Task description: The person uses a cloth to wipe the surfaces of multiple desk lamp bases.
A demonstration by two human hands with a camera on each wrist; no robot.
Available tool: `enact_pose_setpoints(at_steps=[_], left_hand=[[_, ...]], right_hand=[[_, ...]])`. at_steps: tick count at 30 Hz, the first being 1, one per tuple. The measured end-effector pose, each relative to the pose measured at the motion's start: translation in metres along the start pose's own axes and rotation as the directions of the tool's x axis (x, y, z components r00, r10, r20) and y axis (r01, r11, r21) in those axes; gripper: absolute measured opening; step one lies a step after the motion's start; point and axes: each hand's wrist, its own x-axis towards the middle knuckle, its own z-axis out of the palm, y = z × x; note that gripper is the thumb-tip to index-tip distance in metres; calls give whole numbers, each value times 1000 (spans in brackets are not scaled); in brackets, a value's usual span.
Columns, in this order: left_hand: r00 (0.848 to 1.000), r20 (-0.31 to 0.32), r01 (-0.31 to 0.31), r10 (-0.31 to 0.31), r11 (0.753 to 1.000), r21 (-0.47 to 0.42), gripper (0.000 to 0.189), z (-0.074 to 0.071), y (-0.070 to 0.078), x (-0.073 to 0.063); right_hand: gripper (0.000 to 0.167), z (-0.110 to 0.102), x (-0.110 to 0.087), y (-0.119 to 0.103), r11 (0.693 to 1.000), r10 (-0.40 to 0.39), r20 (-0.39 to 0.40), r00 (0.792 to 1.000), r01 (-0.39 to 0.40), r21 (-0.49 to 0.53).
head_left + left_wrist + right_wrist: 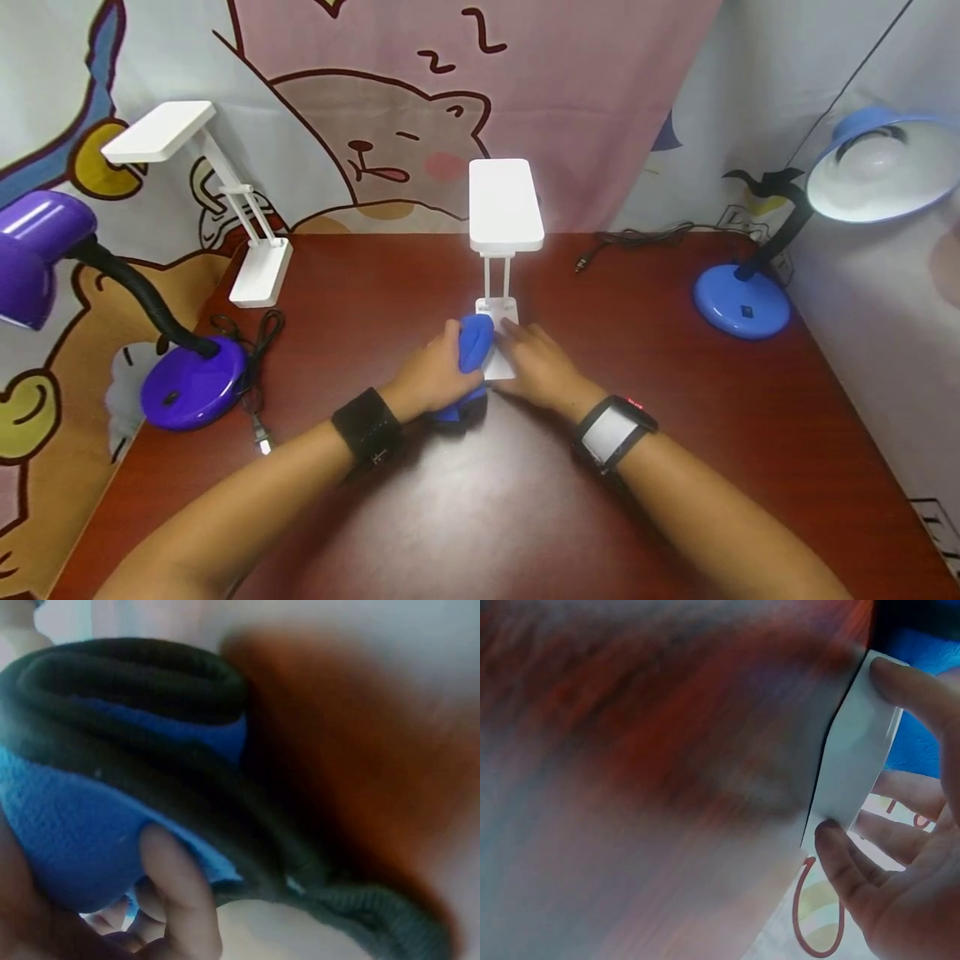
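Observation:
In the head view a white folding desk lamp (506, 204) stands upright mid-table, its head over two thin rods and a flat base (498, 365). My left hand (435, 375) grips a bunched blue cloth (476, 340) beside the base's left side. Dark edging (142, 761) borders this cloth in the left wrist view, with fingers curled against its fuzzy face. From the right, my right hand (546, 367) holds the lamp base. The right wrist view shows the thumb and a finger against the base's side (855, 742), other fingers reaching over it.
A purple gooseneck lamp (193, 383) with its cord and plug (262, 440) stands left. Behind it is another white folding lamp (258, 275). A blue lamp (741, 302) stands right, a black cable (645, 237) near the back edge. Cartoon-printed cloth (390, 125) hangs behind the table (750, 467).

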Motion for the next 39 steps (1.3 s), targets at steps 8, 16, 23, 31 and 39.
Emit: enact_pose_setpoints(at_steps=[8,16,23,31,39], left_hand=[[999,-22,21,-25,981,-193,66,-27,-9,3],[1000,6,3,-2,977,-215,66,-31,-14,0],[1000,-20,-8,3,976,-217,65,-35,-15,2],[1000,-2,-2,1,978,-209,65,-34,-14,-1],[1000,11,0,2,980,-201,64,-34,-15,-3]], right_hand=[[78,4,8,-12,989,87,51,995,-80,-122],[75,0,-4,4,980,167,53,985,-160,-116],[73,-13,-33,52,976,195,-11,981,-196,-96],[71,-39,-58,108,970,241,-15,970,-241,-35],[71,-58,-64,159,963,267,17,963,-266,-39]])
